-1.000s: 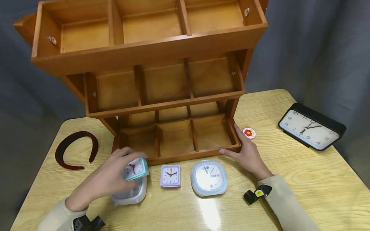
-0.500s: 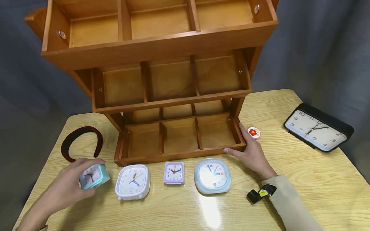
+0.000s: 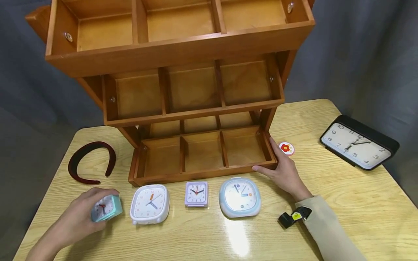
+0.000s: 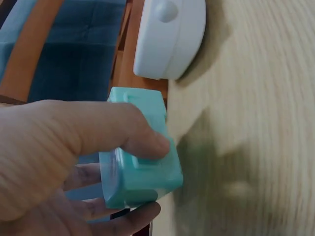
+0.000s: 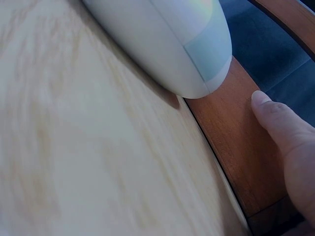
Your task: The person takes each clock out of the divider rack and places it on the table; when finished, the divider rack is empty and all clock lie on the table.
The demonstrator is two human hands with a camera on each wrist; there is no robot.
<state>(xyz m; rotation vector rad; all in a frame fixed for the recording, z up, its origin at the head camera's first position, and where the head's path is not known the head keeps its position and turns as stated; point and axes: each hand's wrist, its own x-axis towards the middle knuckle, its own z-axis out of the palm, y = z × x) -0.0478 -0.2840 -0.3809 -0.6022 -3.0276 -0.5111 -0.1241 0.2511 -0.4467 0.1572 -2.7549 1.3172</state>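
My left hand holds a small teal alarm clock at the left, a little above the table by its shadow. The thumb presses one side, with fingers on the other. Beside it stands a white alarm clock, then a small lilac clock and a light-blue oval clock, lined up before the wooden tiered organizer. At the front right corner of its bottom tray rests my right hand, fingers straight along the side and thumb against the front.
A dark red headband lies at the table's left. To the right of the organizer are a round flower badge and a large black-framed clock. The organizer's upper trays overhang the bottom one. Grey curtains hang behind.
My left hand has moved left with the teal clock, away from over the white clock, and then slightly lower. The white clock now shows fully. My right hand stays at the tray corner.
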